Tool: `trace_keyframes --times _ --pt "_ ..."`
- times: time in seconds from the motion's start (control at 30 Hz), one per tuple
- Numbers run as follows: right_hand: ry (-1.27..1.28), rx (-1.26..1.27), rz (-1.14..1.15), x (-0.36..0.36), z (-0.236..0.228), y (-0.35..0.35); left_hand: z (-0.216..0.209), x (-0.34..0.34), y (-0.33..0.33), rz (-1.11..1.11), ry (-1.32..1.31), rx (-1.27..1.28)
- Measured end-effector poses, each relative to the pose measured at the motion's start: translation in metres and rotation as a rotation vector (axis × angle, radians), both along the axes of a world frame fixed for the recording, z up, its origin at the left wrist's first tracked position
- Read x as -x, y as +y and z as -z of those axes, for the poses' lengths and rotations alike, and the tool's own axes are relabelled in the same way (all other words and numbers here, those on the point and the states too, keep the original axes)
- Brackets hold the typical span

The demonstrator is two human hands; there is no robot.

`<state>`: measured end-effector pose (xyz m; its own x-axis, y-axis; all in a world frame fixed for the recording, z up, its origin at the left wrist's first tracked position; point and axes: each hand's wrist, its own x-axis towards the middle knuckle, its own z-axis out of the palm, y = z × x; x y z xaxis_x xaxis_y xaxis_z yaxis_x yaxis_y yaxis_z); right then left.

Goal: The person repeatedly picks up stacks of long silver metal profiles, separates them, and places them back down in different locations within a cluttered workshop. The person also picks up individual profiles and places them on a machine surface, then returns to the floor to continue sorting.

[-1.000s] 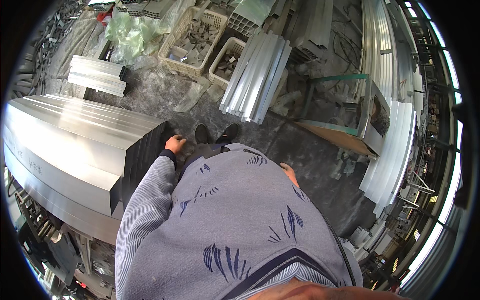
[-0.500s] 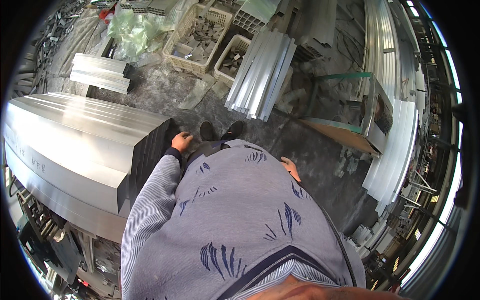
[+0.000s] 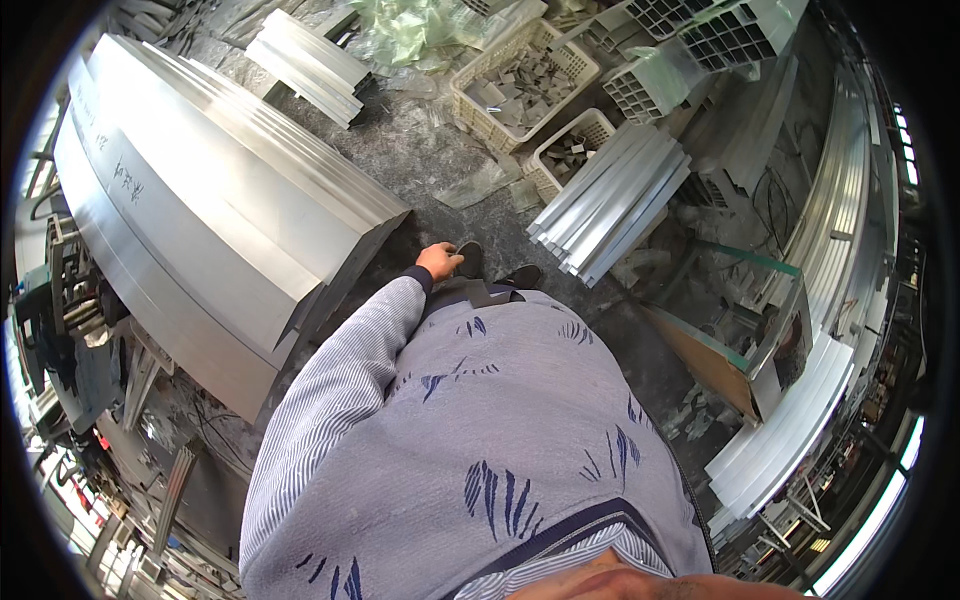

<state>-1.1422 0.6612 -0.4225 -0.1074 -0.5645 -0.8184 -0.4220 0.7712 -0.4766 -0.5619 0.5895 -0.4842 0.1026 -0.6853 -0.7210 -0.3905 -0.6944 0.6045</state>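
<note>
My left hand (image 3: pixel 440 262) hangs low in front of me, just above my dark shoes (image 3: pixel 468 262). Its fingers are loosely bent with a small gap, and I see nothing held in them. The nearest thing is the end of a large stack of long silvery metal profiles (image 3: pixel 220 190) on the left; hand and stack look apart. My right hand is out of sight behind my body and grey patterned sweater vest (image 3: pixel 520 400).
Ahead stand a large cream crate (image 3: pixel 470 105) and a smaller crate (image 3: pixel 545 180), both holding metal offcuts. A bundle of silvery bars (image 3: pixel 610 205) lies beside them. Right of it is a glass-edged frame (image 3: pixel 745 355). A shorter stack of profiles (image 3: pixel 305 65) lies at far left.
The whole view has turned, so the large stack, crates and bars sit differently in the picture. My right hand, visible before at my right side, has gone out of view.
</note>
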Motion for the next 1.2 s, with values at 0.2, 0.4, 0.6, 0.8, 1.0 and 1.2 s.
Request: trace_keyframes --times 0.2,0.4,0.6,0.8,1.0,1.2 --pt "-0.074 -0.060 -0.003 -0.017 0.003 -0.044 -0.029 0.016 -0.046 0.177 -0.068 0.127" --pt "-0.093 0.054 -0.037 -0.012 0.057 -0.088 -0.073 0.024 -0.115 0.144 0.025 0.317" --pt "-0.135 0.070 -0.241 0.033 0.137 -0.153 -0.091 0.006 -0.165 -0.021 0.116 0.302" --pt "-0.002 0.344 -0.793 -0.017 0.137 -0.296 -0.055 -0.071 -0.192 -0.209 0.047 0.205" --pt "-0.089 -0.048 -0.356 -0.202 0.028 -0.475 -0.032 -0.164 -0.196 -0.469 -0.111 0.081" --pt "-0.063 -0.003 -0.433 -0.321 -0.003 -0.600 -0.005 -0.204 -0.173 -0.754 -0.153 -0.036"
